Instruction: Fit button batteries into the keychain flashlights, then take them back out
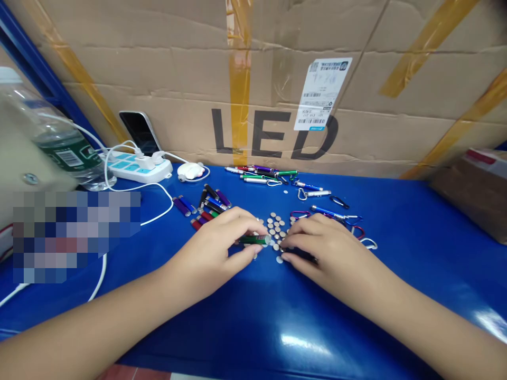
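Observation:
My left hand (222, 237) is curled around a small green tube (253, 240), held level just above the blue table (277, 316). My right hand (317, 243) rests beside it, fingers bent and pinched over several small silver button cells (276, 224) spread between the hands. What its fingertips hold is too small to make out. A dark object lies partly hidden under the right palm.
Short coloured tubes (206, 206) lie left of the cells. Finished keychain lights with carabiners (273, 174) lie behind and to the right. A power strip (138, 166), phone (138, 132), white cables, a water bottle (59, 142) and a large cardboard box (277, 79) line the back.

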Demonstrator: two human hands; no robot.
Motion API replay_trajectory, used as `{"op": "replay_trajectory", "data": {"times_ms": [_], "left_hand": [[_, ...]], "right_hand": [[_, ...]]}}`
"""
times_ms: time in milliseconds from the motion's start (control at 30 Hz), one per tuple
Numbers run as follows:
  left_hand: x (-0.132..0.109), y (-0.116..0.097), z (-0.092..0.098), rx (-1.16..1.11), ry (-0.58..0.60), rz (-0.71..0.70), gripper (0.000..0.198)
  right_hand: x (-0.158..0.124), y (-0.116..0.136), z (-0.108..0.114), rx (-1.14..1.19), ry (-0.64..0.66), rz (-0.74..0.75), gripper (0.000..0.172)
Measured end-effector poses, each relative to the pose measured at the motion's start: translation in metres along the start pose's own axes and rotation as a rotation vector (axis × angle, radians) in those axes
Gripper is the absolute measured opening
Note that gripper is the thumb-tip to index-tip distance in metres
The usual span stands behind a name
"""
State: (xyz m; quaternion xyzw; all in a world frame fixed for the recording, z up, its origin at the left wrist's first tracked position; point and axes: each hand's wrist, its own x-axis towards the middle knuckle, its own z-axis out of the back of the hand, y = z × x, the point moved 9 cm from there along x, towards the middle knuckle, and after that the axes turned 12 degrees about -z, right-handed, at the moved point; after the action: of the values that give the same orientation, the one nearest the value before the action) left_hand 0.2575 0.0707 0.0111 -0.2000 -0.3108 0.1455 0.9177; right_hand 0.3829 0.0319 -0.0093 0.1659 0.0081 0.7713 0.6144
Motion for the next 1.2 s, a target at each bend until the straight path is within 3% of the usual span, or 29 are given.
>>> {"op": "replay_trajectory", "data": {"times_ms": [733, 1200], "left_hand": [[0.000, -0.009, 0.003, 0.042, -0.035, -0.058, 0.017], [0.000, -0.010, 0.005, 0.057, -0.023, -0.049, 0.015]], "right_hand": [[0.012, -0.013, -0.008, 0.085, 0.074, -0.158, 0.003], [0.006, -0.003, -0.004, 0.161, 0.055, 0.031, 0.004]]}}
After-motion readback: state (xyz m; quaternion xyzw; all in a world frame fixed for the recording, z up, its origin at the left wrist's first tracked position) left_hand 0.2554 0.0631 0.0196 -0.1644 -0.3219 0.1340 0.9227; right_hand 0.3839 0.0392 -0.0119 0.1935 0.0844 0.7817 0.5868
